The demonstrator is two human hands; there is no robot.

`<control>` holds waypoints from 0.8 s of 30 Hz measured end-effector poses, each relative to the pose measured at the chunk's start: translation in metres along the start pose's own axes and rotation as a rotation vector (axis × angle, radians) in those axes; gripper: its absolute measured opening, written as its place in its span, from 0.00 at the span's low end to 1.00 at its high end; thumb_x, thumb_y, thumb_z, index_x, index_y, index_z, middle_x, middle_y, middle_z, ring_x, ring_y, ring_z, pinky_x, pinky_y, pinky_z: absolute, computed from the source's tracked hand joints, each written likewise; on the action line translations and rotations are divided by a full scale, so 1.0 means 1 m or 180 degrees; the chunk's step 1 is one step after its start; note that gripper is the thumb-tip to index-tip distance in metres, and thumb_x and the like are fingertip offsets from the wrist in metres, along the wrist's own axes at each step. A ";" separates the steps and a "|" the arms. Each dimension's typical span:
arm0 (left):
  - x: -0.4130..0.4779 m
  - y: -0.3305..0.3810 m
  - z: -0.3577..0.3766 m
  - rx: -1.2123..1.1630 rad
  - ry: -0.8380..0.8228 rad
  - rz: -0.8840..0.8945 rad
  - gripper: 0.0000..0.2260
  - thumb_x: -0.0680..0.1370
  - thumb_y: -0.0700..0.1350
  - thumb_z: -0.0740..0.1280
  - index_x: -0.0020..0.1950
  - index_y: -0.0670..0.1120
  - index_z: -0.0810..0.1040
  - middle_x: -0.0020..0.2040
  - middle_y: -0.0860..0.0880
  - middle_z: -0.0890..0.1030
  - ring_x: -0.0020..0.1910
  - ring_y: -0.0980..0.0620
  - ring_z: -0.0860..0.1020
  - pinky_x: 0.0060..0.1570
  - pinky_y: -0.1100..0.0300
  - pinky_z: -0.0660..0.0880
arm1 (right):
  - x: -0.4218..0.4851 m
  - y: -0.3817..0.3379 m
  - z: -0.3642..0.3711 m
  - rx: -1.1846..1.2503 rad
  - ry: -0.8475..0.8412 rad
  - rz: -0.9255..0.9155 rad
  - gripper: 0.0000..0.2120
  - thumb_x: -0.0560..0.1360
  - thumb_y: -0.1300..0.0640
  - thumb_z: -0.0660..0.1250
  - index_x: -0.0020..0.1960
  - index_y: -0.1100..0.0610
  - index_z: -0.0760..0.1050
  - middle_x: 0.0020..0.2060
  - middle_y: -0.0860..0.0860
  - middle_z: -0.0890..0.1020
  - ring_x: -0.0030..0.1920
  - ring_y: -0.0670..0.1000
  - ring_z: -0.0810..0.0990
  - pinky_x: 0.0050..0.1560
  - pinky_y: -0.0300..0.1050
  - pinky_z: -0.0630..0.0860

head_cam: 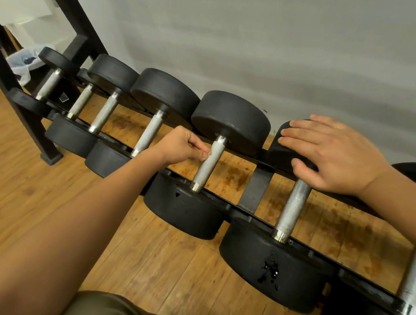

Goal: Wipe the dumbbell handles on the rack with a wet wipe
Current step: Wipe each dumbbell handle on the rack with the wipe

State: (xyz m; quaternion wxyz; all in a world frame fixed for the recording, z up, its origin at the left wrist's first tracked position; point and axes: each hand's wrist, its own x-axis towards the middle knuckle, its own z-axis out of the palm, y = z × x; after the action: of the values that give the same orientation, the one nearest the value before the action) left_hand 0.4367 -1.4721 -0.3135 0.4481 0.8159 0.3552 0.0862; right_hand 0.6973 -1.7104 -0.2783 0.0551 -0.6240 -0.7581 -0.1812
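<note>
while my right hand (335, 156) lies flat on a dumbbell head (279, 154), my left hand (181, 146) pinches a wipe (206, 154) against a handle (208, 165).

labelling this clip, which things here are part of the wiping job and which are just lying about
Job: left hand, pinching a pale wipe on a handle; right hand, resting on a dumbbell head; rack.
Lying about: plastic bag; white cabinet.
</note>
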 end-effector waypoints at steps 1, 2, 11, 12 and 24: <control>-0.002 0.000 -0.002 0.0042 -0.0115 -0.0059 0.05 0.74 0.35 0.76 0.49 0.40 0.87 0.46 0.47 0.87 0.48 0.53 0.86 0.48 0.64 0.82 | 0.000 0.000 0.001 -0.0011 0.0008 -0.0006 0.25 0.79 0.46 0.56 0.68 0.57 0.77 0.66 0.55 0.80 0.70 0.56 0.74 0.75 0.56 0.64; -0.005 0.000 -0.006 0.0115 -0.0275 -0.0145 0.05 0.74 0.35 0.77 0.49 0.40 0.87 0.46 0.47 0.88 0.48 0.54 0.86 0.49 0.64 0.82 | -0.001 0.000 0.001 -0.0013 0.0018 -0.0008 0.25 0.78 0.46 0.56 0.68 0.57 0.77 0.65 0.55 0.80 0.70 0.56 0.74 0.75 0.56 0.64; -0.024 -0.010 -0.015 0.0526 -0.1001 -0.0589 0.06 0.73 0.37 0.78 0.50 0.41 0.88 0.44 0.48 0.88 0.46 0.54 0.86 0.49 0.65 0.79 | -0.001 0.000 0.002 0.0014 0.0038 -0.0003 0.25 0.78 0.46 0.56 0.68 0.57 0.77 0.66 0.55 0.80 0.70 0.55 0.73 0.75 0.55 0.62; -0.025 -0.012 -0.016 0.0471 -0.0992 -0.0574 0.06 0.73 0.36 0.78 0.50 0.41 0.88 0.44 0.48 0.88 0.47 0.54 0.86 0.50 0.65 0.79 | -0.001 0.000 0.002 0.0010 0.0046 -0.0004 0.25 0.78 0.46 0.56 0.68 0.57 0.77 0.66 0.55 0.80 0.70 0.55 0.74 0.75 0.55 0.62; 0.013 0.007 0.014 -0.0429 0.0702 0.0219 0.08 0.73 0.37 0.78 0.52 0.41 0.86 0.47 0.44 0.87 0.47 0.53 0.84 0.50 0.65 0.79 | -0.001 0.001 0.003 0.0015 0.0078 -0.0009 0.24 0.78 0.47 0.57 0.68 0.57 0.77 0.65 0.54 0.80 0.70 0.55 0.74 0.76 0.55 0.63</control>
State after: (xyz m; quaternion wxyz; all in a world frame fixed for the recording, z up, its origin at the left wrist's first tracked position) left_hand 0.4566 -1.4751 -0.3181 0.4569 0.7812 0.3674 0.2144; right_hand 0.6991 -1.7098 -0.2815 0.0657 -0.6206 -0.7586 -0.1872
